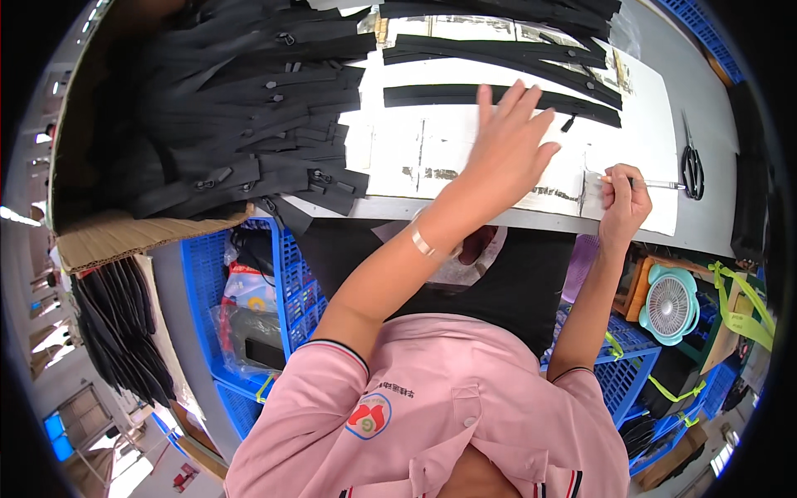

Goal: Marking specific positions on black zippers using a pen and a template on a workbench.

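Note:
My left hand (510, 149) lies over a black zipper (432, 95) on a white board (465, 137). Its fingers are stretched out and spread, with the fingertips on the strip. The zipper runs crosswise, and its dark pull (568, 124) hangs off the near edge at the right end. Closed around a slim, silver, pen-like stick (660, 183), my right hand (624, 207) rests at the board's right near part. The stick points out to the right; its other end is mostly hidden in the fingers. Dark lines and smudges mark the board.
More black zippers (498, 51) lie farther back on the board. A big pile of zippers (249, 116) covers the left side on cardboard (149, 241). Black-handled scissors (691, 173) lie right of the board. Below the table stand blue crates (203, 290) and a small turquoise fan (669, 305).

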Demonstrator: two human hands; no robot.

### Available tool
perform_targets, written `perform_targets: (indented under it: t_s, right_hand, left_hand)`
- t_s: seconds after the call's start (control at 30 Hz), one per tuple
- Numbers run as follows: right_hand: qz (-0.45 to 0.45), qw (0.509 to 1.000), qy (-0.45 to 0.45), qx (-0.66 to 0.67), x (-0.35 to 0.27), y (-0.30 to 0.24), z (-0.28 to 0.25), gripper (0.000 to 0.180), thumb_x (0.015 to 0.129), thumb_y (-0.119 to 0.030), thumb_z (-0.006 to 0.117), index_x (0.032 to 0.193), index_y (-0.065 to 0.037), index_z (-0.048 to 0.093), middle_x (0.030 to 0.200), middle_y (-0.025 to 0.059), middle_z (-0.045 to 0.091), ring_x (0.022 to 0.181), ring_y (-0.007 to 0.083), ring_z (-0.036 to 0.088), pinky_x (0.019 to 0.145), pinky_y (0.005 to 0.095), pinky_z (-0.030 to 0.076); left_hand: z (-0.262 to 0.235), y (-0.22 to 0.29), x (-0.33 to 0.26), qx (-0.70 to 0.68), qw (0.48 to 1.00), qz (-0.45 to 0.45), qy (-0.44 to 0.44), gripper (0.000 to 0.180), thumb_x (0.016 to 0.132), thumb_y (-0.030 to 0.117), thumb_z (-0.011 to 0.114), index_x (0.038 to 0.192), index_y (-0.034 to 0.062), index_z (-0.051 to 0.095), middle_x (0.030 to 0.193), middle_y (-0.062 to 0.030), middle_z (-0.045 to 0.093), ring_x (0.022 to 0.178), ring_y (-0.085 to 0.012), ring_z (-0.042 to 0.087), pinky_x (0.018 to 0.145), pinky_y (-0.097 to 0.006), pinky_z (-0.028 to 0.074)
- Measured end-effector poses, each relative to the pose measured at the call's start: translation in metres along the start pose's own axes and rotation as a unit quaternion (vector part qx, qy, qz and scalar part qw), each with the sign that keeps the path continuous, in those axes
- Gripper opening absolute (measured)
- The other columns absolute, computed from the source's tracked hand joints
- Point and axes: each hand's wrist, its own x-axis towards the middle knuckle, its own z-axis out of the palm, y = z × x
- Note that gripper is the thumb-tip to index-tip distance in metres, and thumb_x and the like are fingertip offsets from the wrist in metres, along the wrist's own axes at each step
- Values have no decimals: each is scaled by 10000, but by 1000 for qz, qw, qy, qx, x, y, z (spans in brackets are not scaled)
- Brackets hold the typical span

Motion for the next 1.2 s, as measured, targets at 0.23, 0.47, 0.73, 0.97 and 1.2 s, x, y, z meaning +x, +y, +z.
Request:
perform_targets:
  t_s: [0.23,0.47,0.73,0.97,1.2]
  right_hand:
    - [7,999,13,-36,-1,-10,0,132,1001,-122,659,985,-10,726,861,38,700,651,26,519,535,174,372]
    - [1,1000,-1,-31,1,-11,6,123,1005,-120,655,987,-24,730,805,13,676,637,15,496,539,173,362]
    - [10,1000,8,-18,0,-14,12,104,984,-82,664,953,-3,723,768,9,664,626,22,500,543,191,367]
    - [-3,1000,1,-11,-3,-18,17,109,990,-111,686,978,-13,733,801,11,696,697,37,580,613,202,446]
    - [-40,999,19,-19,-16,-36,30,219,1010,-119,667,1212,-44,706,875,35,730,763,66,661,622,239,496]
  left_hand:
    - [-116,-16,-113,146,981,-109,-62,446,946,53,614,1387,116,642,1537,-171,513,1523,-378,336,1257,-550,150]
    - [-171,-50,-133,224,959,-167,-55,279,830,33,742,1088,115,676,1495,-115,554,1512,-395,336,1252,-598,106]
    - [-112,-65,-64,159,973,-78,147,135,860,75,768,957,101,678,1274,-67,704,1327,-320,577,1199,-542,298]
    - [11,-4,-18,41,995,17,86,183,841,-69,652,949,79,654,1176,-94,704,1183,-303,647,1217,-545,284]
    - [36,27,-34,-62,996,48,-36,220,902,-82,562,1080,-26,677,1265,-206,632,1328,-401,552,1199,-598,308]
